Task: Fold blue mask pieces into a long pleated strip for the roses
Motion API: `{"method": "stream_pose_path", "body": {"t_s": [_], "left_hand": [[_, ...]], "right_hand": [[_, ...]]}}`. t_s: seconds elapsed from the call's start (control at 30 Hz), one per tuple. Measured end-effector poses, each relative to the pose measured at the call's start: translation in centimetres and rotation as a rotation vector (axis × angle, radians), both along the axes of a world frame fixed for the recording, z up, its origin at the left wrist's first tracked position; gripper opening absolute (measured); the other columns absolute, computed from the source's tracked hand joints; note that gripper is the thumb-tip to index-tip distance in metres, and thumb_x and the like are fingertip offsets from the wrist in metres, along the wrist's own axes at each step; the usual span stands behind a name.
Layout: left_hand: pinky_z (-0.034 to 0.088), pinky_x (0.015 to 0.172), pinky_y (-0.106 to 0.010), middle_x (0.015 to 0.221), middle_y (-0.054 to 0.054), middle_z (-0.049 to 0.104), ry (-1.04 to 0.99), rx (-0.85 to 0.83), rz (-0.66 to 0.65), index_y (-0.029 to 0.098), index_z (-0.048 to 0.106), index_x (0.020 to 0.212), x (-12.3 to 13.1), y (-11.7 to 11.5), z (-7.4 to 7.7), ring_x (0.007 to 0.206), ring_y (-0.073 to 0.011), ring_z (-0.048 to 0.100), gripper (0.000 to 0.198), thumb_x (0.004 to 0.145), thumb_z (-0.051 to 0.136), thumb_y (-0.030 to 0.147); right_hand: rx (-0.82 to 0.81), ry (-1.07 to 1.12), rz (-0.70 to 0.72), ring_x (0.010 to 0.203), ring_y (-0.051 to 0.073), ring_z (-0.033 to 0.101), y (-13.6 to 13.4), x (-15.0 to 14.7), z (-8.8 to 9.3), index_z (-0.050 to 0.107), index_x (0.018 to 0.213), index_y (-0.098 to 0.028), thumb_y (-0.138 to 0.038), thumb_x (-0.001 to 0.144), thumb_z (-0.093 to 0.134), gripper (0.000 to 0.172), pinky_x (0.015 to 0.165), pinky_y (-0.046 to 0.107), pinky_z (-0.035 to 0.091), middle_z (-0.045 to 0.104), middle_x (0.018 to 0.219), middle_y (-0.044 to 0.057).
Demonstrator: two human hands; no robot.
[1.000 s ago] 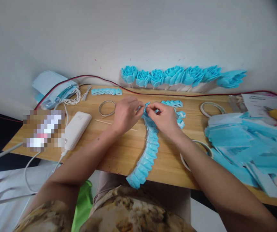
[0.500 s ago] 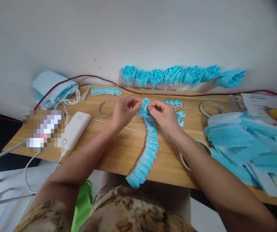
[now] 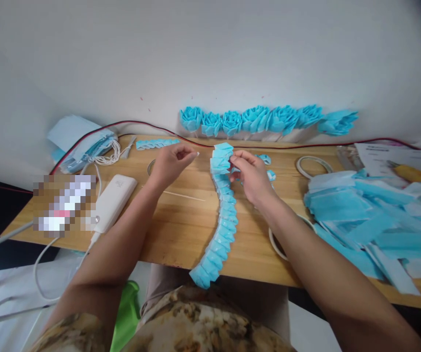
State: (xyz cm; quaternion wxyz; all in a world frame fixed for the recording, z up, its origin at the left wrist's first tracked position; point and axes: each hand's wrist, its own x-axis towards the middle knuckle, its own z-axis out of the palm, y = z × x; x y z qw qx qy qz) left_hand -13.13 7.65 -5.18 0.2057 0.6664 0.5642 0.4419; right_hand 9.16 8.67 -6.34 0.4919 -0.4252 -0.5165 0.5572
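Note:
A long folded blue strip [image 3: 227,215] curves over the wooden table, its lower end hanging past the front edge. My right hand [image 3: 249,176] pinches the strip's upper end from the right side. Left of that end, apart from it, my left hand [image 3: 175,164] has thumb and forefinger pressed together on a tiny white piece, too small to identify. A short folded blue strip [image 3: 155,143] lies behind my left hand. Small folded blue pieces [image 3: 271,175] are partly hidden behind my right hand.
Blue fabric flowers [image 3: 252,119] line the wall. Cut blue strips [image 3: 357,210] pile up on the right, near tape rolls [image 3: 313,167]. At left are a white power bank [image 3: 117,203], a blurred device and stacked sheets [image 3: 80,137]. A thin stick [image 3: 184,196] lies mid-table.
My left hand has let go of the strip's upper end and moved left. My right hand still pinches it, slightly farther right. The whole view has shifted slightly.

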Motion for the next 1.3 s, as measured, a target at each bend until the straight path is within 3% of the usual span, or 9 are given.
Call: {"method": "stream_pose_path", "body": {"t_s": [0.17, 0.23, 0.3, 0.43, 0.53, 0.63, 0.9, 1.17, 1.3], "left_hand": [[0.030, 0.055, -0.027, 0.059, 0.002, 0.057, 0.218, -0.181, -0.144, 0.018, 0.064, 0.062, -0.9, 0.4, -0.6, 0.057, -0.0128, 0.048, 0.029, 0.085, 0.062, 0.036], [0.033, 0.057, -0.026, 0.063, 0.002, 0.059, 0.213, -0.159, -0.140, 0.018, 0.064, 0.067, -0.9, 0.6, -0.9, 0.059, -0.0125, 0.049, 0.019, 0.082, 0.064, 0.031], [0.038, 0.060, -0.025, 0.072, 0.002, 0.063, 0.120, -0.117, -0.119, 0.019, 0.066, 0.080, -0.8, 0.8, -1.1, 0.063, -0.0119, 0.051, 0.009, 0.076, 0.068, 0.027], [0.050, 0.068, -0.027, 0.091, -0.007, 0.071, -0.264, -0.189, -0.215, 0.018, 0.069, 0.099, 0.4, 0.6, -1.1, 0.076, -0.0146, 0.063, 0.033, 0.084, 0.065, 0.048], [0.055, 0.073, -0.033, 0.092, -0.011, 0.074, -0.461, -0.335, -0.378, 0.018, 0.070, 0.092, 1.9, -0.1, -0.7, 0.083, -0.0207, 0.069, 0.058, 0.089, 0.051, 0.073], [0.056, 0.076, -0.038, 0.086, -0.012, 0.074, -0.544, -0.402, -0.446, 0.018, 0.068, 0.082, 3.0, -0.6, -0.5, 0.083, -0.0231, 0.070, 0.063, 0.084, 0.054, 0.079], [0.048, 0.070, -0.031, 0.071, -0.002, 0.066, -0.597, -0.395, -0.334, 0.017, 0.065, 0.073, 2.7, -0.5, -1.5, 0.067, -0.0137, 0.059, 0.037, 0.077, 0.079, 0.051], [0.044, 0.069, -0.028, 0.069, -0.001, 0.066, -0.620, -0.394, -0.276, 0.014, 0.070, 0.074, 3.0, -0.6, -1.1, 0.068, -0.0136, 0.058, 0.038, 0.067, 0.087, 0.047], [0.045, 0.070, -0.028, 0.068, 0.000, 0.066, -0.616, -0.386, -0.275, 0.014, 0.069, 0.073, 3.1, -0.8, -0.8, 0.068, -0.0130, 0.057, 0.037, 0.066, 0.088, 0.045]], "right_hand": [[-0.040, 0.070, 0.007, 0.068, 0.014, 0.055, 0.3, 0.2, -0.1, 0.062, 0.074, -0.023, -0.042, 0.067, 0.069, 0.022, 0.045, 0.022, 0.042, 0.058, 0.072, 0.000], [-0.028, 0.054, 0.025, 0.068, 0.014, 0.055, 0.2, 0.1, -0.1, 0.060, 0.074, -0.023, -0.043, 0.068, 0.069, 0.023, 0.045, 0.022, 0.042, 0.057, 0.071, -0.001], [-0.019, 0.040, 0.043, 0.068, 0.015, 0.055, 0.1, 0.0, 0.0, 0.060, 0.074, -0.023, -0.045, 0.069, 0.069, 0.024, 0.046, 0.022, 0.042, 0.056, 0.071, 0.000], [-0.005, 0.039, 0.076, 0.065, 0.014, 0.053, -0.2, -0.2, 0.2, 0.062, 0.074, -0.023, -0.046, 0.069, 0.072, 0.026, 0.047, 0.024, 0.043, 0.058, 0.070, 0.000], [-0.009, 0.040, 0.100, 0.063, 0.013, 0.052, -0.5, -0.3, 0.5, 0.064, 0.073, -0.022, -0.045, 0.070, 0.073, 0.025, 0.047, 0.023, 0.043, 0.058, 0.069, -0.001], [0.002, -0.005, 0.086, 0.061, 0.013, 0.052, -0.8, -0.5, 0.6, 0.065, 0.071, -0.022, -0.044, 0.070, 0.072, 0.023, 0.046, 0.023, 0.043, 0.058, 0.067, -0.001], [0.063, -0.143, 0.034, 0.050, 0.011, 0.048, -1.0, -0.9, 0.6, 0.066, 0.067, -0.021, -0.041, 0.071, 0.069, 0.021, 0.042, 0.024, 0.041, 0.057, 0.060, -0.002], [0.036, -0.077, 0.088, 0.071, 0.017, 0.059, -1.2, -0.6, 0.8, 0.068, 0.076, -0.022, -0.043, 0.074, 0.066, 0.021, 0.046, 0.024, 0.047, 0.065, 0.075, 0.002], [0.043, -0.128, 0.096, 0.071, 0.017, 0.059, -1.2, -0.5, 0.9, 0.067, 0.078, -0.022, -0.047, 0.077, 0.065, 0.025, 0.047, 0.024, 0.046, 0.064, 0.074, 0.002]]}}
